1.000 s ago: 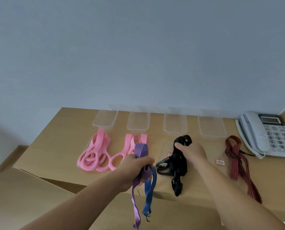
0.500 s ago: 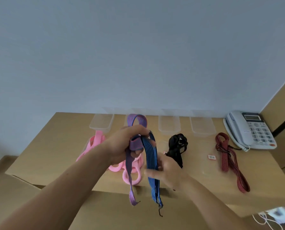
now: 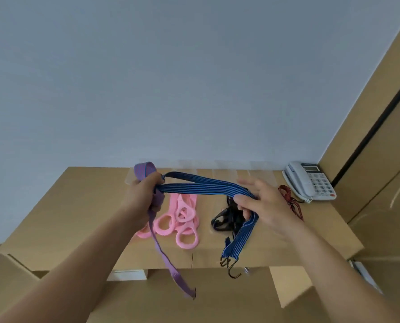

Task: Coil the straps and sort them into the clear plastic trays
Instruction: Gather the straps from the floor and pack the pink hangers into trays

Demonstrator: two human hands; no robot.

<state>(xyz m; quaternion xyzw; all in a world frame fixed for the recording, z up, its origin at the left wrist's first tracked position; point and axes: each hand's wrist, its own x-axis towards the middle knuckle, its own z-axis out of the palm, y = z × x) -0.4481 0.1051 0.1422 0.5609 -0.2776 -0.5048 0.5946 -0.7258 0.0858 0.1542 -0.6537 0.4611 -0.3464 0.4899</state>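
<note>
My left hand [image 3: 145, 197] grips a purple strap [image 3: 161, 252] and one end of a blue striped strap [image 3: 201, 186] above the table. The purple strap's loop sticks up over my fist and its tail hangs down past the table edge. My right hand [image 3: 262, 203] pinches the blue strap between thumb and fingers and holds it stretched level. The blue strap's hooked end [image 3: 231, 268] dangles below that hand. Pink straps [image 3: 182, 220], a black strap [image 3: 227, 217] and a red strap [image 3: 292, 201] lie on the table. Clear plastic trays [image 3: 262, 176] line the back edge.
The straps lie on a tan cardboard table [image 3: 82, 206] against a pale blue wall. A white desk telephone [image 3: 310, 180] sits at the back right corner. A tall cardboard panel [image 3: 380, 136] rises on the right.
My right hand left the black strap, took the blue strap and pulled it out to the right. My left hand rose with the purple and blue straps.
</note>
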